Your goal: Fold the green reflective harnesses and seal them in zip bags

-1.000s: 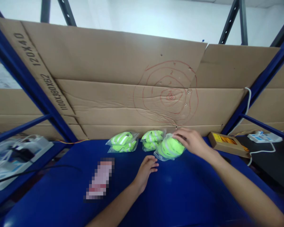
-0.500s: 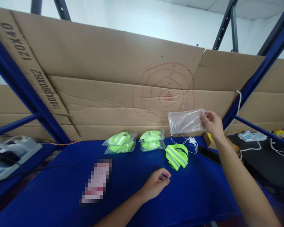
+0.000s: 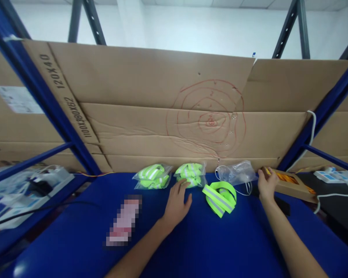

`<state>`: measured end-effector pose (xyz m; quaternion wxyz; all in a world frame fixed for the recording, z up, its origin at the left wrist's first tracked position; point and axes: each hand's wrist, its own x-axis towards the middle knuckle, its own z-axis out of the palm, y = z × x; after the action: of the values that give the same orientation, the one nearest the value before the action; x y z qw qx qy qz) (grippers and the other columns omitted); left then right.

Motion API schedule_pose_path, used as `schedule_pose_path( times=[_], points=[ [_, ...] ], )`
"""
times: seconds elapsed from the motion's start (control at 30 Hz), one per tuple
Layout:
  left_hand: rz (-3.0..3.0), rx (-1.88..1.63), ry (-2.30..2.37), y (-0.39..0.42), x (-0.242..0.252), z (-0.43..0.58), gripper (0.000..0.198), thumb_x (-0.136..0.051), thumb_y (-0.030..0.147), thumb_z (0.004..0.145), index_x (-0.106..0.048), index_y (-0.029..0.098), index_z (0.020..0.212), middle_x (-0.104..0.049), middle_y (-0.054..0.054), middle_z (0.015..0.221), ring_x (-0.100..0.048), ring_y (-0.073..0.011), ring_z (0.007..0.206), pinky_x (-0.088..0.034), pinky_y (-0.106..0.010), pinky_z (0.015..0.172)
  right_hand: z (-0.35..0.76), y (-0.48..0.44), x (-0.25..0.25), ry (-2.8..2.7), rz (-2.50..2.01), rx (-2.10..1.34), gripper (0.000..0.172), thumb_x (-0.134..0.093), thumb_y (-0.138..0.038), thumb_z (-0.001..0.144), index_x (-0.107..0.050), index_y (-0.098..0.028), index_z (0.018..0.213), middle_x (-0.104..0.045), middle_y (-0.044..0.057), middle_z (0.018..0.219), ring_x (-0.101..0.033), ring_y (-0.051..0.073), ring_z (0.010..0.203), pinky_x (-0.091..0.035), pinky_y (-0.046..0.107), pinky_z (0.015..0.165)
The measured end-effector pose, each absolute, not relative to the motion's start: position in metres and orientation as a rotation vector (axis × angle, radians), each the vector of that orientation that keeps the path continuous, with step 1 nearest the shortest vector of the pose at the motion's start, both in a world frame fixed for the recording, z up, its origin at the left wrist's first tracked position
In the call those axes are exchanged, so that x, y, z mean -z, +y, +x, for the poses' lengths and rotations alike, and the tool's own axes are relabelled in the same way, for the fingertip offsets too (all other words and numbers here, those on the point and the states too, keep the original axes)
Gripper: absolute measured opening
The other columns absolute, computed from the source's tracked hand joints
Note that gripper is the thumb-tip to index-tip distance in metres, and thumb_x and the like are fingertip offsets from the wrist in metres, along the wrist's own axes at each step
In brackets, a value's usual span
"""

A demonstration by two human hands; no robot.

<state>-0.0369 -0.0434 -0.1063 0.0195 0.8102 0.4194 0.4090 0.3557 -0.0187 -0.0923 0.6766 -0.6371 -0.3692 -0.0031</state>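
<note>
My left hand [image 3: 177, 206] has its fingers stretched out, the tips at the front of a clear bag [image 3: 190, 172] that holds folded neon-yellow reflective straps. Another such bag [image 3: 153, 177] lies to its left. My right hand [image 3: 268, 184] grips the left end of a shallow cardboard box [image 3: 295, 186] with orange-yellow contents. Just left of that hand, an emptied-looking clear plastic bag [image 3: 238, 173] rests against the cardboard wall. A loose neon-yellow strap with grey stripes [image 3: 220, 197] lies coiled between my hands.
A blurred-out pink item [image 3: 124, 221] lies left on the blue tabletop [image 3: 214, 247]. A dark phone-like object [image 3: 282, 206] is partly under my right wrist. A white cable [image 3: 248, 188] lies behind the strap. Power strips [image 3: 52, 183] sit at left; a cardboard wall [image 3: 133, 85] stands behind.
My right hand has let go of the clear plastic bag, which now lies at the back, and has taken hold of the box. My left hand has moved forward to the bagged straps, fingers opening.
</note>
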Motion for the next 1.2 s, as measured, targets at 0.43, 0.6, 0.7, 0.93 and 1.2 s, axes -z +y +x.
schedule_pose_path(
  times=[0.43,0.6,0.7,0.93,1.2],
  points=[
    [2.618,-1.225,1.382,0.021,0.095,-0.048,0.043,-0.058,0.016,0.087,-0.05,0.017,0.13,-0.059,-0.015,0.127,-0.057,-0.0298,0.124,-0.047,-0.046,0.105,0.2,-0.073,0.113,-2.009,-1.174,-0.338,0.028,-0.059,-0.041,0.094,-0.072,-0.022,0.078,-0.07,0.006,0.076,-0.064,0.019,0.072,-0.047,0.029,0.073],
    [2.601,-1.29,1.29,-0.041,0.126,-0.065,0.043,-0.06,0.012,0.081,-0.051,0.017,0.123,-0.056,-0.015,0.125,-0.052,-0.0309,0.124,-0.047,-0.047,0.105,0.21,-0.067,0.104,-1.839,-1.239,-0.642,0.042,-0.053,-0.051,0.099,-0.067,-0.019,0.075,-0.067,0.005,0.073,-0.061,0.019,0.071,-0.045,0.03,0.069],
    [2.804,-1.117,1.137,-0.058,0.136,-0.059,0.038,-0.06,0.004,0.072,-0.056,0.02,0.106,-0.06,-0.011,0.113,-0.054,-0.0315,0.115,-0.048,-0.046,0.098,0.195,-0.073,0.103,-1.696,-1.258,-0.886,0.05,-0.046,-0.058,0.101,-0.057,-0.02,0.071,-0.056,-0.001,0.06,-0.053,0.014,0.056,-0.042,0.026,0.056],
    [2.681,-0.832,1.259,-0.063,0.134,-0.055,0.034,-0.055,-0.001,0.067,-0.049,0.024,0.089,-0.059,-0.004,0.093,-0.058,-0.0246,0.087,-0.048,-0.037,0.077,0.166,-0.092,0.1,-1.454,-1.086,-1.3,0.053,-0.047,-0.075,0.093,-0.052,-0.021,0.093,-0.064,0.001,0.077,-0.065,0.016,0.064,-0.055,0.029,0.055],
    [2.151,-0.702,0.789,-0.083,0.098,-0.057,0.031,-0.064,0.014,0.083,-0.047,0.024,0.107,-0.056,-0.003,0.102,-0.059,-0.0178,0.093,-0.052,-0.033,0.087,0.162,-0.093,0.104,-1.061,-0.929,-1.337,0.039,-0.087,-0.049,0.074,-0.065,-0.019,0.085,-0.062,-0.004,0.069,-0.056,0.011,0.06,-0.048,0.025,0.06]
  ],
)
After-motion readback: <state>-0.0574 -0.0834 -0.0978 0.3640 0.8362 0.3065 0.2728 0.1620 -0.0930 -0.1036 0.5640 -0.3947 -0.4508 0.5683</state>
